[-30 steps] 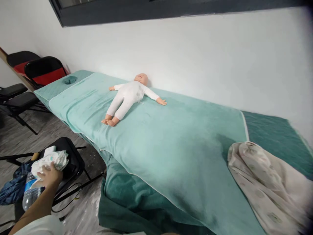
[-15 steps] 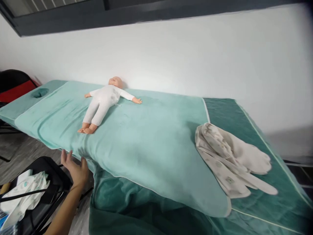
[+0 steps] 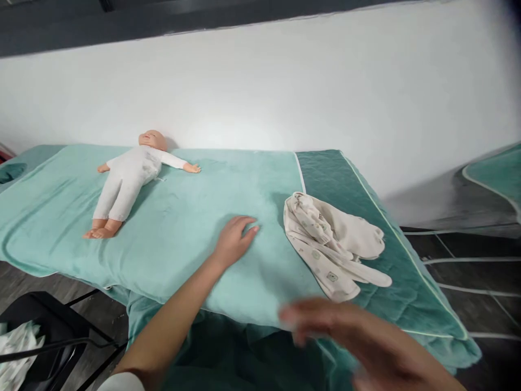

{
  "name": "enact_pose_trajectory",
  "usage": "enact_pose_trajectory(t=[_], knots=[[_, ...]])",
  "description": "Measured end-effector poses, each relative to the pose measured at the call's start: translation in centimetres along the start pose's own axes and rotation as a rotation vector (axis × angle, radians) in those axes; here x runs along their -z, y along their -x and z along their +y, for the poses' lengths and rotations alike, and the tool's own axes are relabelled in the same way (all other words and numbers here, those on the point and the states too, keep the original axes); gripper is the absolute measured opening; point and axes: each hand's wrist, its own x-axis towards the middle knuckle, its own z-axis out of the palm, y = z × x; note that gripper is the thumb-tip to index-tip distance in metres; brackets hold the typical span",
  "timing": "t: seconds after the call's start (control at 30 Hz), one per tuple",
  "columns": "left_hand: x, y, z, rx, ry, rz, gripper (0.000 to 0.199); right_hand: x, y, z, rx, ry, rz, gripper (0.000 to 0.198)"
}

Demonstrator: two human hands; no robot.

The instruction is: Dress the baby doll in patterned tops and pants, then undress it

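Observation:
My left hand (image 3: 236, 239) is over the light green towel (image 3: 195, 277), its fingers stretched out and thumb apart, holding nothing. To its right lies a cream baby garment (image 3: 325, 239) with small printed motifs, loosely folded and apart from the hand. Low in the view, my right hand (image 3: 345, 336) is blurred by motion, with fingers reaching left and nothing seen in them. It is in front of the garment, not visibly touching it. A baby doll (image 3: 132, 174) in a white bodysuit lies face up on the towel, arms spread, farther back on the left.
The towel lies on a long bed with a dark green quilted cover (image 3: 325, 171) against a white wall (image 3: 252, 98). At lower left stands a black chair (image 3: 49, 320) with a crumpled white item (image 3: 18, 347) on it. A metal rack (image 3: 472, 260) is to the right.
My left hand has moved right from beside the bed's front edge to over the towel. My right hand has come into view. The camera has turned right; the doll and garment lie as before.

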Motion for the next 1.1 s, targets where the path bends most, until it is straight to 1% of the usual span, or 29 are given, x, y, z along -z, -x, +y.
enact_pose_trajectory(t=[0.03, 0.07, 0.1, 0.13, 0.17, 0.23, 0.3, 0.33, 0.37, 0.43, 0.47, 0.53, 0.6, 0.67, 0.73, 0.77, 0.8, 0.87, 0.93, 0.97, 1.03, 1.07, 1.1], knots=[[-1.4, -1.6, 0.5, 0.001, 0.027, -0.031, 0.030, 1.0, -1.8, 0.8, -0.032, 0.119, -0.023, 0.037], [-2.7, -3.1, 0.9, -0.011, 0.038, -0.064, 0.032, 1.9, -3.8, 1.9, -0.054, 0.280, 0.122, 0.040], [-4.0, -4.5, 1.3, -0.014, 0.033, -0.074, 0.031, 2.7, -5.9, 3.0, -0.022, 0.440, 0.303, 0.044], [-5.2, -5.6, 1.6, -0.013, 0.021, -0.080, 0.028, 3.5, -8.0, 4.3, 0.003, 0.590, 0.433, 0.046], [-6.2, -6.6, 1.8, -0.015, 0.000, -0.101, 0.023, 4.2, -10.0, 5.7, 0.004, 0.711, 0.501, 0.048], [-7.6, -8.0, 2.0, -0.019, -0.057, -0.138, 0.016, 5.4, -13.1, 8.3, -0.061, 0.844, 0.508, 0.055], [-8.1, -8.8, 1.8, -0.020, -0.063, -0.157, 0.015, 6.0, -15.0, 10.2, -0.133, 0.914, 0.477, 0.050], [-8.1, -9.0, 1.6, -0.016, -0.016, -0.160, 0.014, 6.3, -15.6, 10.8, -0.153, 0.923, 0.463, 0.046], [-8.0, -9.1, 1.3, -0.004, 0.078, -0.160, 0.013, 6.4, -16.1, 11.1, -0.161, 0.912, 0.452, 0.043], [-7.4, -9.5, 0.6, 0.064, 0.377, -0.105, 0.015, 6.8, -16.9, 10.8, -0.147, 0.796, 0.455, 0.039], [-7.0, -9.7, 0.2, 0.125, 0.559, -0.043, 0.017, 6.9, -17.3, 10.3, -0.131, 0.692, 0.473, 0.039], [-6.0, -10.4, -0.5, 0.279, 0.908, 0.137, 0.024, 7.3, -18.4, 8.9, -0.065, 0.416, 0.539, 0.038], [-5.0, -11.2, -1.2, 0.411, 1.152, 0.315, 0.032, 7.6, -19.9, 7.3, 0.052, 0.075, 0.629, 0.037], [-4.1, -11.8, -1.9, 0.467, 1.279, 0.419, 0.038, 7.7, -21.6, 6.3, 0.191, -0.273, 0.705, 0.035], [-3.6, -12.1, -2.3, 0.486, 1.332, 0.481, 0.037, 7.5, -23.1, 6.3, 0.287, -0.544, 0.769, 0.035], [-3.4, -12.2, -2.4, 0.498, 1.357, 0.497, 0.036, 7.2, -23.7, 6.6, 0.292, -0.627, 0.789, 0.035], [-3.4, -12.2, -2.4, 0.510, 1.384, 0.505, 0.034, 6.9, -24.1, 7.2, 0.263, -0.675, 0.797, 0.036], [-3.6, -12.0, -2.0, 0.526, 1.433, 0.480, 0.031, 5.8, -24.6, 8.4, 0.147, -0.659, 0.769, 0.039], [-3.8, -11.8, -1.3, 0.524, 1.452, 0.388, 0.029, 4.7, -24.5, 9.4, 0.054, -0.480, 0.660, 0.042], [-3.9, -11.7, -1.0, 0.519, 1.452, 0.336, 0.030, 4.1, -24.4, 9.6, 0.043, -0.351, 0.597, 0.041], [-3.9, -11.5, -0.4, 0.515, 1.460, 0.258, 0.031, 3.3, -24.0, 9.7, 0.079, -0.111, 0.506, 0.036], [-3.9, -11.4, -0.3, 0.511, 1.469, 0.236, 0.031, 3.0, -23.8, 9.6, 0.109, -0.028, 0.495, 0.033], [-3.9, -11.4, -0.3, 0.510, 1.477, 0.224, 0.030, 2.9, -23.6, 9.5, 0.139, 0.022, 0.512, 0.031]])
